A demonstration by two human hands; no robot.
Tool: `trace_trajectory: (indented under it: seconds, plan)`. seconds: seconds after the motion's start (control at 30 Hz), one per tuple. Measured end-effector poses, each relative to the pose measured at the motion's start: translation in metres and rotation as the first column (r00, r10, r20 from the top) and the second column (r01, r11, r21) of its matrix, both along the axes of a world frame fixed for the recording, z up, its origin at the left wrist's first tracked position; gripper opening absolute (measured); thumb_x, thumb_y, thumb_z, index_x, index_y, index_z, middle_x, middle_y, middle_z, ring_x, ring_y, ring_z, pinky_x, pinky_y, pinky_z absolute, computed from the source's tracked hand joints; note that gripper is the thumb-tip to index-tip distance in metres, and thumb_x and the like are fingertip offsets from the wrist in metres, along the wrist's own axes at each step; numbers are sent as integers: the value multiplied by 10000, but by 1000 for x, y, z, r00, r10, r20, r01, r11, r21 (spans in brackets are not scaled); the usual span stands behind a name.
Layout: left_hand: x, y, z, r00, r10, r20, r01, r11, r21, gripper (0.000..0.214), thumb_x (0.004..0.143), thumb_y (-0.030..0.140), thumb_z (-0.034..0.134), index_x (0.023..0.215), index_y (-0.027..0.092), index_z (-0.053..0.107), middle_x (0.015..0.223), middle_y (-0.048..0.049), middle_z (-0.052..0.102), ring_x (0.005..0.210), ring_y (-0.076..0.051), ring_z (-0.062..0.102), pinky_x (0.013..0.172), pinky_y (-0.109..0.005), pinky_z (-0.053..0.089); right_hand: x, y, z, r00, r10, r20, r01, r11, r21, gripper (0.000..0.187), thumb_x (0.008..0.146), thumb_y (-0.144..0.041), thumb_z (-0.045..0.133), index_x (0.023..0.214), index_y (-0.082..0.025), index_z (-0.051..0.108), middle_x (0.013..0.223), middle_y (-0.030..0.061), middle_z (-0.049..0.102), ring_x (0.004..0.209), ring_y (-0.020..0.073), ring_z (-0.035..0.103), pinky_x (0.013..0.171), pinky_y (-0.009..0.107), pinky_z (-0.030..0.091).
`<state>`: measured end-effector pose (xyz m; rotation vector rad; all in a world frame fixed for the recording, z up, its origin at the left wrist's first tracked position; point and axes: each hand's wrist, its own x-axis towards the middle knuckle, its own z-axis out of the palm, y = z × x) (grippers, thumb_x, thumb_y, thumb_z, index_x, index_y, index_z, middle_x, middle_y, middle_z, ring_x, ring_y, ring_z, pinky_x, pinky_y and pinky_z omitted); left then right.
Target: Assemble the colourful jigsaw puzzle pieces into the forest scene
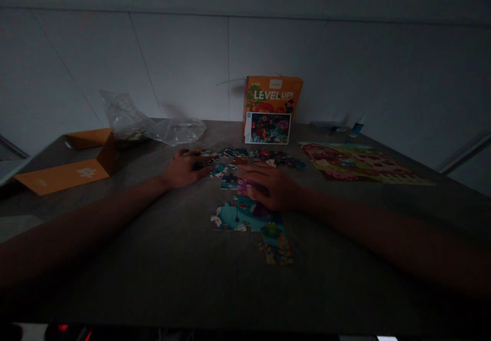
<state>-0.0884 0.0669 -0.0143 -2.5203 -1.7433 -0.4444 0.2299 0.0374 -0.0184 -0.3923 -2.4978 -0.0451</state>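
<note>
The scene is dim. My left hand [184,168] lies on the grey table [153,259], fingers stretched toward loose jigsaw pieces [245,156] spread in a row. My right hand [270,186] rests flat, fingers spread, on the top of a partly joined jigsaw section [249,219] that runs toward me. Neither hand visibly holds a piece. An orange jigsaw box [272,110] stands upright behind the pieces.
A finished jigsaw picture [356,164] lies at the right. A crumpled clear plastic bag [146,123] sits at the back left, beside an orange box lid [72,164]. A white wall stands behind the table.
</note>
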Motion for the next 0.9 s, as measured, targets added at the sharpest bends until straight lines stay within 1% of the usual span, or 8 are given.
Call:
trace_trajectory:
  seconds: [0.1, 0.17, 0.3, 0.43, 0.6, 0.77, 0.83, 0.9]
  plan:
    - [-2, 2, 4, 998, -7, 57, 7, 1000, -1, 468, 951, 545, 529, 1298, 298, 724, 1358, -89, 688, 1329, -304, 578, 1195, -507, 309, 0, 1, 0, 1000, 5, -4, -5, 1000, -3, 418, 952, -215, 539, 1359, -163, 620, 1428, 158, 629, 1316, 273, 600, 1083, 515, 517]
    - [-3, 2, 7, 990, -5, 138, 9, 1000, -22, 392, 926, 495, 568, 1172, 286, 791, 1265, -71, 736, 1237, -288, 637, 1165, -465, 376, 0, 1, 0, 1000, 4, -2, -4, 1000, 0, 409, 950, -219, 543, 1346, -165, 629, 1410, 154, 642, 1300, 268, 611, 1075, 504, 525]
    - [-3, 2, 7, 967, 37, 250, -29, 999, -37, 277, 860, 422, 643, 960, 263, 845, 1206, -63, 751, 1116, -271, 684, 1059, -395, 509, 0, 2, -1, 1000, 4, 6, -4, 1000, -7, 385, 951, -215, 537, 1308, -126, 651, 1374, 176, 658, 1269, 278, 626, 1058, 499, 535]
    - [-2, -1, 8, 956, 95, 278, -101, 995, 8, 249, 825, 365, 665, 952, 245, 842, 1259, -79, 717, 1083, -259, 690, 1037, -390, 529, 0, 2, -2, 1000, 4, -5, -4, 1000, -28, 373, 954, -218, 535, 1297, -138, 661, 1373, 174, 654, 1280, 269, 614, 1058, 493, 535]
    - [2, -8, 12, 940, 50, 337, -67, 997, 40, 274, 837, 369, 624, 941, 219, 828, 1113, -84, 760, 1008, -254, 712, 976, -371, 544, 0, 2, -1, 1000, 21, -9, -21, 999, -42, 343, 950, -212, 551, 1260, -131, 675, 1330, 181, 671, 1243, 268, 629, 1039, 482, 550]
    - [4, -10, 13, 926, 45, 375, -76, 995, 68, 237, 822, 345, 622, 906, 228, 810, 1099, -68, 755, 976, -241, 718, 925, -346, 568, -1, 2, -1, 999, 36, -23, -37, 998, -43, 317, 945, -200, 556, 1231, -149, 683, 1269, 152, 702, 1186, 245, 656, 1021, 459, 563]
    - [5, -13, 13, 922, 10, 388, -62, 991, 122, 231, 830, 299, 605, 911, 217, 805, 1091, -68, 745, 980, -230, 709, 959, -351, 561, -1, 2, -1, 999, 39, -21, -39, 998, -44, 330, 939, -196, 558, 1244, -146, 674, 1276, 155, 697, 1191, 246, 654, 1024, 459, 562]
    - [9, -19, 14, 910, -69, 409, -14, 981, 196, 231, 856, 283, 588, 919, 215, 799, 1081, -67, 730, 1000, -224, 694, 982, -359, 554, -1, 2, -2, 999, 37, -26, -38, 998, -46, 369, 931, -190, 559, 1283, -133, 653, 1304, 166, 679, 1229, 260, 638, 1042, 471, 553]
